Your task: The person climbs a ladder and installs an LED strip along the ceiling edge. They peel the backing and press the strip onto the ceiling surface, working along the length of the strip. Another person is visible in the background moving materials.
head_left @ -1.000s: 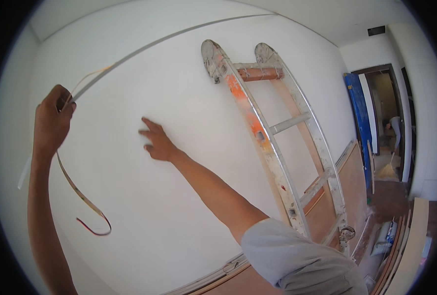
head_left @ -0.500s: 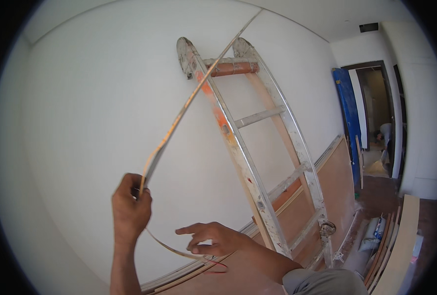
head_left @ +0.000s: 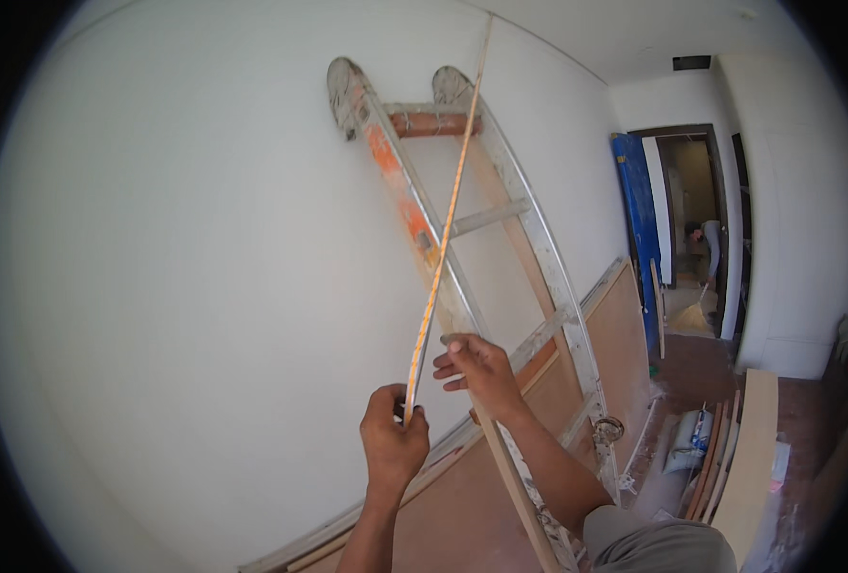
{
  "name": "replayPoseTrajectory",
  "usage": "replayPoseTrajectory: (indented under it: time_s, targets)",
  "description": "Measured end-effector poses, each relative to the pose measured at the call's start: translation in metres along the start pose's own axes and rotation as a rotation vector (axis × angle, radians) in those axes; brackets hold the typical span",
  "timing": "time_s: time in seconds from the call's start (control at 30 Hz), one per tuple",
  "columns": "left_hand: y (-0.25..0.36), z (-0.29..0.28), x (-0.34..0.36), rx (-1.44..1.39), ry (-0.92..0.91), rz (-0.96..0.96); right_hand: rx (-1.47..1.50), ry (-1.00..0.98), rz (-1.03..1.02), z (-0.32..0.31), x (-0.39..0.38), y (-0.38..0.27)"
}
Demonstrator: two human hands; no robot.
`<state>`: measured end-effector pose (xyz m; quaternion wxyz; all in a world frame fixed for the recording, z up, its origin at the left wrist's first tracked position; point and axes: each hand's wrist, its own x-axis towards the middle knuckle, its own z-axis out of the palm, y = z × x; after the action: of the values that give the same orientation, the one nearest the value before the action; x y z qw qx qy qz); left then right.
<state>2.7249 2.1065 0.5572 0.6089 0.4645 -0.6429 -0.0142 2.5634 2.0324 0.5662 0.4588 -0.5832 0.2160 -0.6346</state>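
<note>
The left hand, closed, pinches the LED strip slanting from lower centre to top centre, while the right hand, fingers loosely spread and empty, hovers just beside it.

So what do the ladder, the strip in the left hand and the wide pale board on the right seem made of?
Ladder: probably aluminium; its silvery rails shine between worn paint spatters.
Strip: perhaps flexible plastic; thin, pale with yellow-orange marks, gently curved above the left hand.
Board: likely wood or plywood, apparently unpainted; matt, pale tan surface, though grain is too small to tell.
</note>
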Motion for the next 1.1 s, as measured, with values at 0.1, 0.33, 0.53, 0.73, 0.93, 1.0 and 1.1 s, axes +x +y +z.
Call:
replayPoseTrajectory:
  time_s: [0.1, 0.33, 0.53, 0.73, 0.93, 1.0, 1.1]
  targets:
    - [-0.001, 0.015, -0.006, -0.042, -0.053, 0.061, 0.039, 0.013, 0.063, -0.003, -0.002, -0.005]
    - [-0.017, 0.033, -0.009, -0.182, -0.153, -0.164, -0.007, 0.004, 0.142, -0.016, 0.007, 0.002]
    - [-0.018, 0.031, -0.017, -0.575, -0.331, -0.505, -0.096, 0.023, 0.174, -0.019, 0.007, 0.003]
    - [-0.021, 0.042, -0.015, -0.621, -0.330, -0.531, -0.177, 0.041, 0.144, -0.029, 0.011, 0.010]
    - [-0.008, 0.049, 0.007, -0.689, -0.321, -0.619, -0.199, 0.059, 0.156, -0.023, 0.014, 0.004]
    - [-0.003, 0.057, 0.012, -0.693, -0.300, -0.583, -0.158, 0.063, 0.198, -0.022, 0.014, 0.000]
    - [0.000, 0.060, 0.019, -0.688, -0.305, -0.571, -0.068, 0.116, 0.230, -0.018, 0.010, -0.011]
